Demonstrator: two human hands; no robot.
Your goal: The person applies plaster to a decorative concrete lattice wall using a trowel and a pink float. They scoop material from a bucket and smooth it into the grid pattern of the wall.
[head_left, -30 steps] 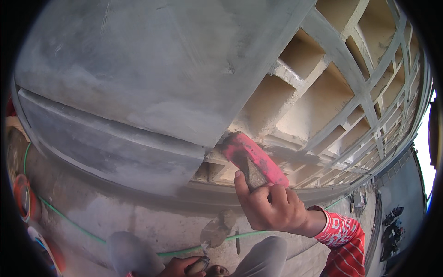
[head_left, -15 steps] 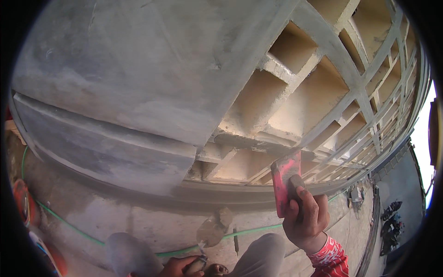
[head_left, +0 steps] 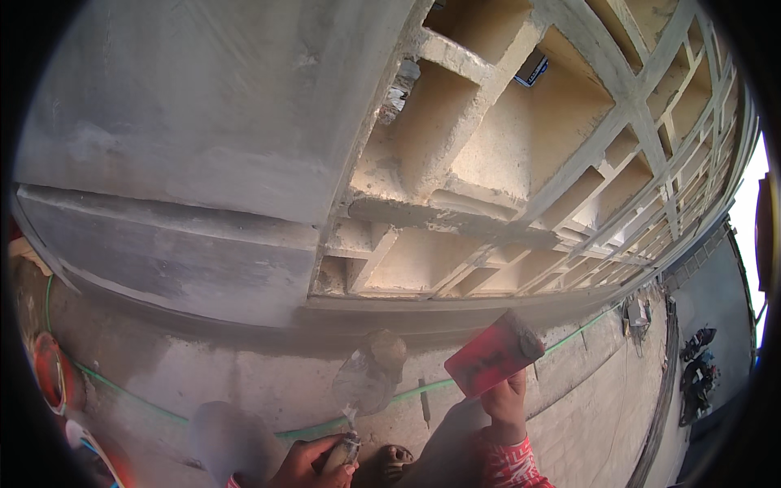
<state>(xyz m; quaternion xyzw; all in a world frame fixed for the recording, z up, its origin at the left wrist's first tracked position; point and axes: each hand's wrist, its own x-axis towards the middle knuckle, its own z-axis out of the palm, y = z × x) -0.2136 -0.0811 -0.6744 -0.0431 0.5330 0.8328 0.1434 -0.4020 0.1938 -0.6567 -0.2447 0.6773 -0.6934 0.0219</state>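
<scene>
Stretching to the right of a smooth grey wall panel (head_left: 179, 114), a lattice (head_left: 521, 175) of pale, rough-edged bars frames deep beige recesses, with grey mortar smeared along one lower bar. Dusty, stained ground (head_left: 602, 390) lies below the lattice, and a thin green hose (head_left: 146, 398) crosses it; an orange container (head_left: 73, 378) stands far to the lattice's lower left, and dark objects (head_left: 698, 374), too small to tell, sit to its lower right. Below the lattice's lower edge, the right hand (head_left: 504, 398) holds up a red float (head_left: 488, 358), its flat face smudged; most of the fingers are hidden behind it, so how far they wrap cannot be told. Lower still beneath the lattice, the left hand (head_left: 313, 464) has its fingers curled closed around the handle of a trowel (head_left: 362, 382), whose mortar-coated blade points up toward the bars.
</scene>
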